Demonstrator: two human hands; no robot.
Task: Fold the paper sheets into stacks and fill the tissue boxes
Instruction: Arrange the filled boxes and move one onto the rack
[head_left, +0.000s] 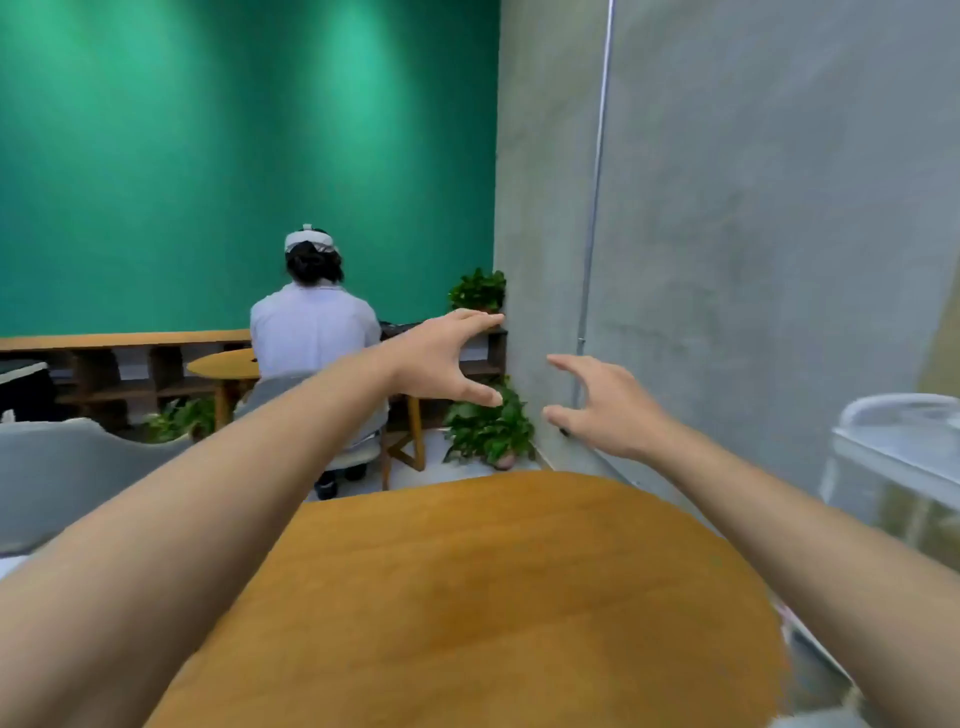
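Both hands hover empty over the worktop (467, 597), left grip (447, 358) and right grip (608, 410) spread loose; no sheets show, but I'd expect them light, limp, best pinched at corners.

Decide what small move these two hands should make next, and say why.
Probably lower both hands toward the wooden table: the left hand and right hand hover with fingers spread past its far edge, holding nothing, and no paper is in view.
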